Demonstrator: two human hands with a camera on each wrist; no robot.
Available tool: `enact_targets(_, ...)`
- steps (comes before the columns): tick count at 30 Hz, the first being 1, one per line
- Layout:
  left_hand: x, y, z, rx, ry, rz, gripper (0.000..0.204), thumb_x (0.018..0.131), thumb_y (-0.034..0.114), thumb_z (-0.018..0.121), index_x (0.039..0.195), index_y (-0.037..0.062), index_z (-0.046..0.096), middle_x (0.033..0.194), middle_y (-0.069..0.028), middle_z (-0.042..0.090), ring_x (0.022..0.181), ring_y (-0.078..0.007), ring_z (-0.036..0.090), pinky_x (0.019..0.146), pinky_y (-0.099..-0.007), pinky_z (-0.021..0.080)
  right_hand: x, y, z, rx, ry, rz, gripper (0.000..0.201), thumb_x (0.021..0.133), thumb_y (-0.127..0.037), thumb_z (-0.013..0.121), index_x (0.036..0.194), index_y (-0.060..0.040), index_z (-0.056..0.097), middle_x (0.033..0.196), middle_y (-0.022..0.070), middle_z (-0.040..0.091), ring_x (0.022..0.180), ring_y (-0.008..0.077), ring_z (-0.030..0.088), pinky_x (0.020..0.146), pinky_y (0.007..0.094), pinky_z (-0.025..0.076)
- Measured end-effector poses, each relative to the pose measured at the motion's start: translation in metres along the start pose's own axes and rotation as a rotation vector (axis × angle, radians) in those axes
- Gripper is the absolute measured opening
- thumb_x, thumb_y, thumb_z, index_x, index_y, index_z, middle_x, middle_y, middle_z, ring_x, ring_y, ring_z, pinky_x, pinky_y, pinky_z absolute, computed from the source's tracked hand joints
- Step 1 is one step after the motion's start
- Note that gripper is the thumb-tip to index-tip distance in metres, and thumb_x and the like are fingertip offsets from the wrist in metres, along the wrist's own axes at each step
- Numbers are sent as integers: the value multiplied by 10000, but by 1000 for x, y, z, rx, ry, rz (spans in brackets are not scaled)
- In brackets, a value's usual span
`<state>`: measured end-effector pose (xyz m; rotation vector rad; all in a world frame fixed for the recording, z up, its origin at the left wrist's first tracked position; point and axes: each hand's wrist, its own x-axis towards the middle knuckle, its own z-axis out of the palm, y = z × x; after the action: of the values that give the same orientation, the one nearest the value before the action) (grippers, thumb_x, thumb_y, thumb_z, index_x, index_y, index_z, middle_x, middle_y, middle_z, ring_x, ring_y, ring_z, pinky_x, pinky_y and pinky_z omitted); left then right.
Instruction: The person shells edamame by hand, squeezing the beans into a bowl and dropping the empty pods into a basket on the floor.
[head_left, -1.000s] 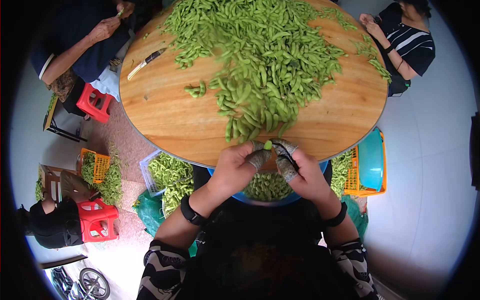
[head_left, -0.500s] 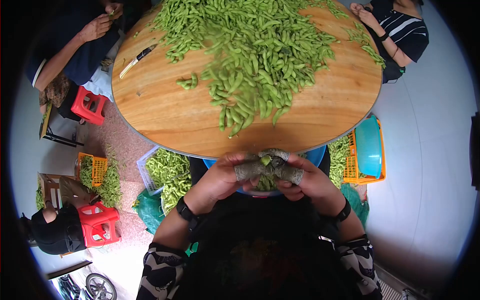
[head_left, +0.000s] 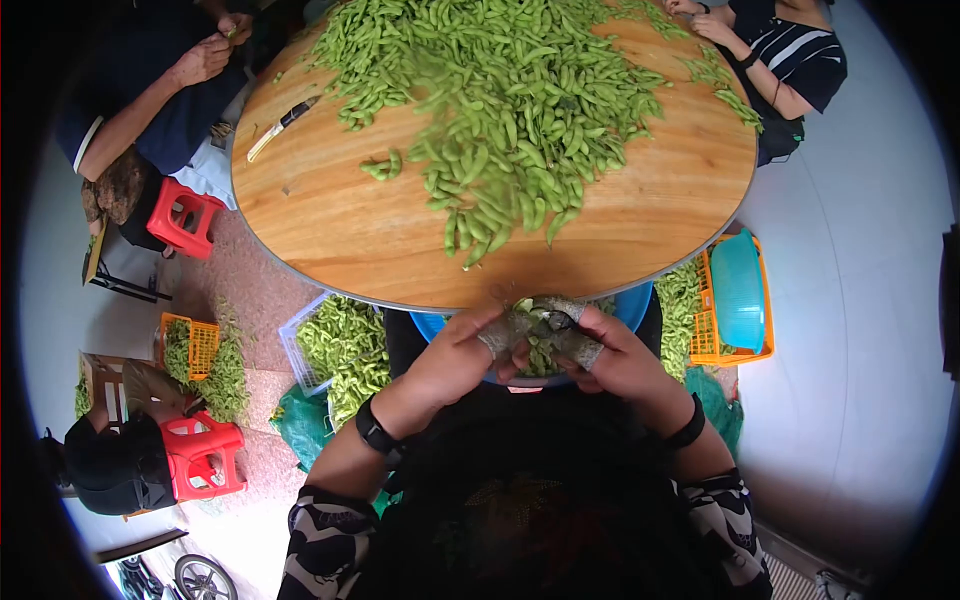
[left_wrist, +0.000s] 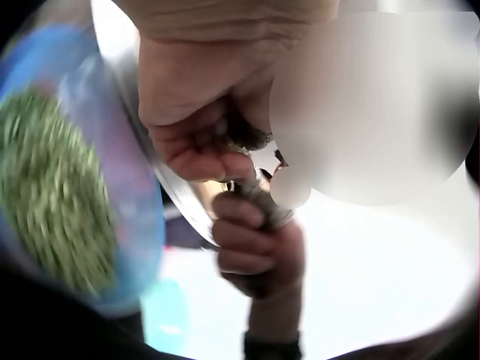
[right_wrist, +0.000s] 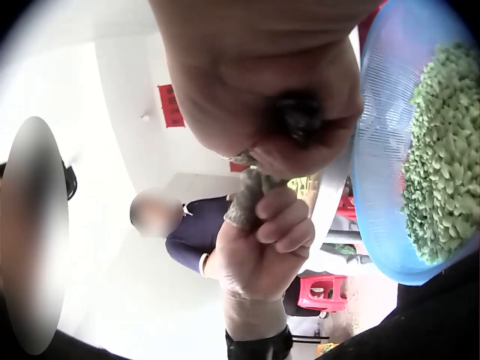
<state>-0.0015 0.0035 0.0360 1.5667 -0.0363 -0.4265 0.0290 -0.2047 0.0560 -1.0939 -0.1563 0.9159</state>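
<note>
My left hand [head_left: 456,353], with grey speckled covers on thumb and forefinger, pinches a green edamame pod [head_left: 524,304]. Facing it close up, my right hand [head_left: 625,354] wears similar covers and grips a black handle [right_wrist: 298,116], whose end shows in the palm in the right wrist view. The handle's working end is hidden among the fingers. Both hands meet just off the near table edge, above a blue basket [right_wrist: 379,217] heaped with green pieces. A large pile of edamame pods [head_left: 520,110] covers the far middle of the round wooden table [head_left: 340,220].
A knife [head_left: 283,128] lies on the table's left side, near a few loose pods [head_left: 382,166]. A pale crate [head_left: 308,350] of pods stands at left, an orange crate [head_left: 705,330] with a teal basket [head_left: 738,295] at right. Other people sit around, some on red stools [head_left: 185,215].
Both hands have drawn back from the table edge toward the body and stay together. The pod, upright between the fingers earlier, is now mostly covered by them. The view has shifted slightly.
</note>
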Motion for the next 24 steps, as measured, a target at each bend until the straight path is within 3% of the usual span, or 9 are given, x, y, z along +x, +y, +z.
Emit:
enact_targets(2,0,-2,0,-274,-56,-152,87,858,-23,493,845,19,569,718,-45,548,654,-124,548,578,-269,446,12,31,-23,-280,95,-203,416,889,-48,570,1300,-84,510,876,10,606,781,146,594,705,287,491)
enact_targets(3,1,-7,0,-26,-43,-71,47,827,-12,525,855,0,562,743,-105,580,647,-199,573,592,-316,462,16,36,-25,-561,189,-408,392,862,-61,608,1250,-72,548,894,38,623,820,186,615,752,313,500)
enact_targets(4,2,-11,2,222,-30,11,70,797,-1,557,864,-19,554,769,-166,612,639,-275,598,607,-363,478,15,38,-27,-561,192,-406,392,862,-61,608,1250,-72,548,894,38,623,820,186,615,752,313,500)
enact_targets(6,4,-18,9,380,-24,151,80,783,-14,544,862,-24,545,800,-191,608,696,-326,604,624,-383,480,16,32,-28,-1127,343,-492,353,779,-79,676,1121,-38,602,897,118,622,790,248,624,729,325,502)
enact_targets(7,5,-20,12,539,-11,293,92,769,-27,532,860,-30,536,831,-217,604,752,-376,610,642,-404,483,17,31,-26,-1157,343,-440,355,702,-76,702,1040,-11,620,957,183,610,831,334,630,741,357,513)
enact_targets(14,-9,-13,10,848,196,345,148,766,-16,567,909,-21,526,871,-258,588,840,-433,593,706,-481,488,17,29,-21,-1447,484,-560,324,704,-86,711,1009,-16,625,978,190,608,865,390,616,713,408,520)
enact_targets(19,-61,-25,-28,905,388,104,305,807,15,600,1112,20,596,948,-223,656,875,-403,635,736,-436,530,41,8,-23,-1476,634,-510,309,772,-178,731,979,3,590,915,191,620,801,378,633,674,440,519)
enact_targets(21,-86,-26,-46,1098,360,-179,317,778,18,609,1094,43,614,960,-208,657,883,-379,638,760,-427,527,66,1,-24,-1485,730,-480,339,781,-205,730,993,10,576,888,190,623,775,379,635,656,446,520)
enact_targets(24,-115,-32,-60,1421,305,-142,330,752,63,667,1079,46,627,1036,-159,643,971,-341,620,817,-404,511,89,2,-29,-1537,835,-425,382,791,-232,712,1014,27,543,843,201,628,734,388,637,612,456,523)
